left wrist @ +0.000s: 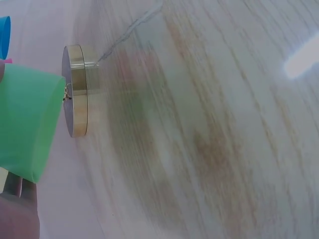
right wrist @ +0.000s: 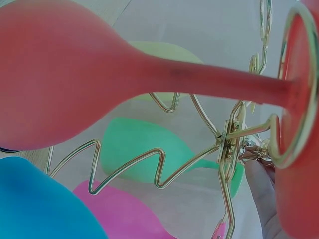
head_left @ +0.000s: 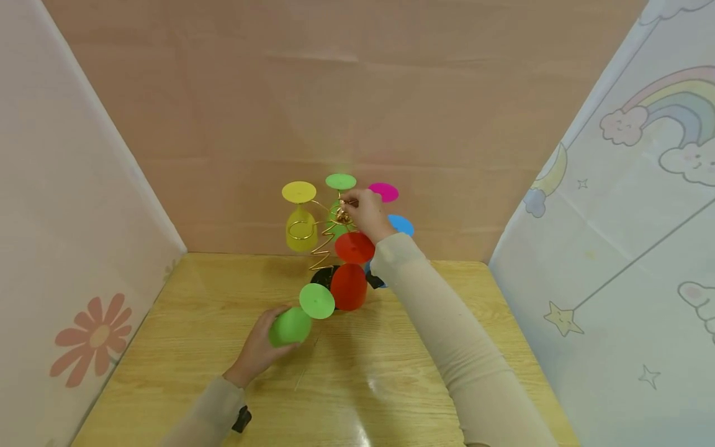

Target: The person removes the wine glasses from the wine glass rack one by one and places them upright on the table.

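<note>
A gold wire wine glass rack [head_left: 321,251] with a zigzag stem stands at the back of the table on a round base [left wrist: 77,92]. At its top, my right hand [head_left: 368,214] pinches the gold ornament [head_left: 342,215]. My left hand [head_left: 261,344] grips the bowl of a green wine glass [head_left: 290,326] tilted foot-up, in front of the rack. Several glasses hang foot-up from the rack: red [right wrist: 75,74], yellow [head_left: 301,233], a second green one [right wrist: 142,149], pink [right wrist: 122,214] and blue [right wrist: 40,204]. My right forearm partly covers the blue one in the head view.
The wooden table [head_left: 184,335] runs toward me. A plain tan backdrop [head_left: 346,93] rises close behind the rack. White printed panels stand on the left [head_left: 72,186] and right [head_left: 625,248].
</note>
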Demonstrator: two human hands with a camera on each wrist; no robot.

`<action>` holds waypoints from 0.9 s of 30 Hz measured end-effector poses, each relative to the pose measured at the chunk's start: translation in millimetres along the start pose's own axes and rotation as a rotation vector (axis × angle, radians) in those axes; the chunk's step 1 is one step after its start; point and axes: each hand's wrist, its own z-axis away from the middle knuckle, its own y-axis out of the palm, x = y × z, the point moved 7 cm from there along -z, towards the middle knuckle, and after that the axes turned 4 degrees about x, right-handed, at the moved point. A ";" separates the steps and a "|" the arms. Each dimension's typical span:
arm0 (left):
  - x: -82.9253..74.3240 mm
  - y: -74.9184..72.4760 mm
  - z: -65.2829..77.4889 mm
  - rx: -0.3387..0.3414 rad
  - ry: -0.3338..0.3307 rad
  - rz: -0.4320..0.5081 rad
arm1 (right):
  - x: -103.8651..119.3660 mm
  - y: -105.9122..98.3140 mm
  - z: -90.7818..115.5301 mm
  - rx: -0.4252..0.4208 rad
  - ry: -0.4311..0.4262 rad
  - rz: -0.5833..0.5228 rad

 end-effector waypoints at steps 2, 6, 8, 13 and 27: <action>-2.0 0.1 -0.4 0.005 0.008 -0.014 | -0.5 0.3 -0.3 0.001 0.000 0.001; -6.8 0.1 -1.6 0.013 0.035 -0.050 | 0.4 0.2 -0.2 0.005 -0.002 0.001; -8.7 0.4 -2.6 0.019 0.056 -0.058 | 1.3 -0.1 -0.2 0.004 -0.004 0.001; -12.5 1.3 -3.5 0.034 0.098 -0.075 | 2.8 0.2 -0.7 0.001 -0.006 0.006; -31.4 0.6 -6.3 0.032 0.188 -0.201 | 1.5 0.3 0.7 -0.017 -0.034 0.008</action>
